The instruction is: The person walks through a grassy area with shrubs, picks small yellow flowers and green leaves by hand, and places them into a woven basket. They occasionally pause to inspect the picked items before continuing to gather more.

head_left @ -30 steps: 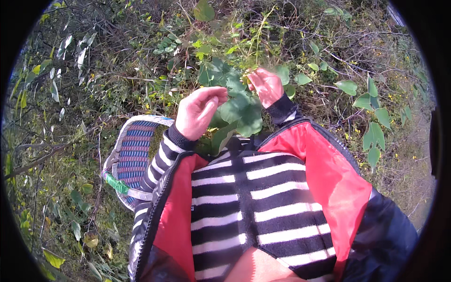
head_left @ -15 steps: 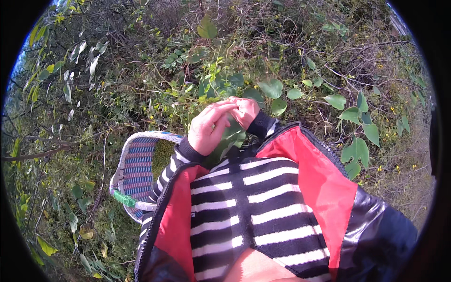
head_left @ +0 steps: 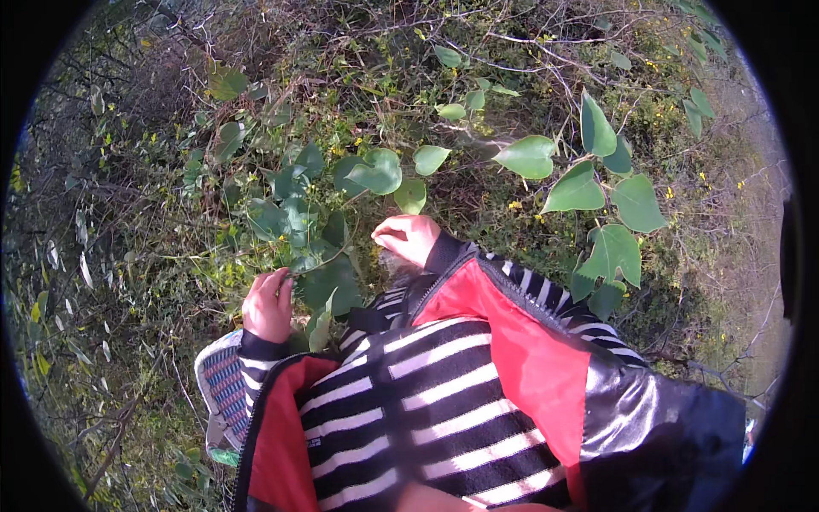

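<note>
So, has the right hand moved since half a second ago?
Yes, rightward against the pale green leaf: the right hand was left of it and is now just below it in view.

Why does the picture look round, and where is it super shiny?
In the head view, the fisheye look gives a round picture with black corners; also in the head view, sunlight glares off the dark jacket and brightens the right hand.
</note>
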The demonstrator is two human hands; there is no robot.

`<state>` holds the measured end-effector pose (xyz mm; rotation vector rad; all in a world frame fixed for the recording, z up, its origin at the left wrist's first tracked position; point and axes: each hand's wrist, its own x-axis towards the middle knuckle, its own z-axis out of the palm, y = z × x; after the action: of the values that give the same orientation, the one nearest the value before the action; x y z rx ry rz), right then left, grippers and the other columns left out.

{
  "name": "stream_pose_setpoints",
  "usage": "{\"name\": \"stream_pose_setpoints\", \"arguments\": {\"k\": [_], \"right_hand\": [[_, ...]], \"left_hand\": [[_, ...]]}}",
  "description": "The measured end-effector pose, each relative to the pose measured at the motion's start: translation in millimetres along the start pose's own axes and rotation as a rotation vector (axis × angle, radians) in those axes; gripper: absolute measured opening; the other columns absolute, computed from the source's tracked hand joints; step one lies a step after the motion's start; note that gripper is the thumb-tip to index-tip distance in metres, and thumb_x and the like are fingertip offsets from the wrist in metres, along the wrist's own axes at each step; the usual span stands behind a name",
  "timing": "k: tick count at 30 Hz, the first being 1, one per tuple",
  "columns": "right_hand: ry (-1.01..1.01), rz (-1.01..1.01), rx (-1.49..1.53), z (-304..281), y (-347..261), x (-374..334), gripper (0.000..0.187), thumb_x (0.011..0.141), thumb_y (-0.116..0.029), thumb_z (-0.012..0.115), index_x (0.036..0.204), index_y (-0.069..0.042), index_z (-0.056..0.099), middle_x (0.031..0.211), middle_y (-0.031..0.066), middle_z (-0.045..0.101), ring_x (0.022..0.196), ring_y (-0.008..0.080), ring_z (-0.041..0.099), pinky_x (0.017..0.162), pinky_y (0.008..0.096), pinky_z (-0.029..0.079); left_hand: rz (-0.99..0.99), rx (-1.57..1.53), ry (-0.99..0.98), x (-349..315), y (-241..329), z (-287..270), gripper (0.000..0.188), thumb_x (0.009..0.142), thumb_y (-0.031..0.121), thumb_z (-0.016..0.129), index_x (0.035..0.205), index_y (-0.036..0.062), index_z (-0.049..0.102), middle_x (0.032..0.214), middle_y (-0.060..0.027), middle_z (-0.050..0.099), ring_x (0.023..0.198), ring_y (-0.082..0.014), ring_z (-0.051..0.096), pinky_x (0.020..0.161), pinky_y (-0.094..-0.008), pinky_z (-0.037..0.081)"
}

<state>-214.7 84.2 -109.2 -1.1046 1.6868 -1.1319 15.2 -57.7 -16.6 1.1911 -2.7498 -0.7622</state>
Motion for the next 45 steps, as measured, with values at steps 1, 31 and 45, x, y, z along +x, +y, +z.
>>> {"name": "stream_pose_setpoints", "arguments": {"k": [1, 31, 45], "right_hand": [[0.019, 0.087, -0.023, -7.0, 13.9, -4.7, 0.017, 0.080, -0.019, 0.060, 0.091, -0.005, 0.062, 0.076, 0.0050, 0.063, 0.065, 0.0136, 0.059, 0.060, 0.0262, 0.047], [0.699, 0.457, 0.924, -61.7, 123.9, 231.1, 0.029, 0.087, -0.041, 0.043, 0.099, -0.015, 0.051, 0.097, 0.0028, 0.056, 0.064, 0.0181, 0.058, 0.047, 0.0307, 0.046], [0.292, -0.430, -0.507, 57.2, -73.9, 139.0, 0.030, 0.085, -0.034, 0.046, 0.081, -0.009, 0.062, 0.069, 0.0108, 0.061, 0.068, 0.0292, 0.057, 0.068, 0.0384, 0.043]], "left_hand": [[-0.080, -0.019, -0.023, -0.9, -6.5, -3.4, 0.016, 0.079, 0.012, 0.056, 0.093, 0.0038, 0.061, 0.080, -0.0133, 0.059, 0.071, -0.0292, 0.058, 0.064, -0.0347, 0.046], [-0.243, 0.009, 0.031, -33.7, -19.8, 13.5, 0.016, 0.079, 0.019, 0.058, 0.083, 0.0042, 0.064, 0.071, -0.0118, 0.060, 0.059, -0.0253, 0.059, 0.058, -0.0336, 0.047], [-0.266, -1.410, 0.156, 3.0, 2.9, 8.9, 0.035, 0.089, 0.009, 0.044, 0.123, 0.0023, 0.043, 0.099, -0.0098, 0.061, 0.069, -0.0139, 0.061, 0.054, -0.0233, 0.047]]}}
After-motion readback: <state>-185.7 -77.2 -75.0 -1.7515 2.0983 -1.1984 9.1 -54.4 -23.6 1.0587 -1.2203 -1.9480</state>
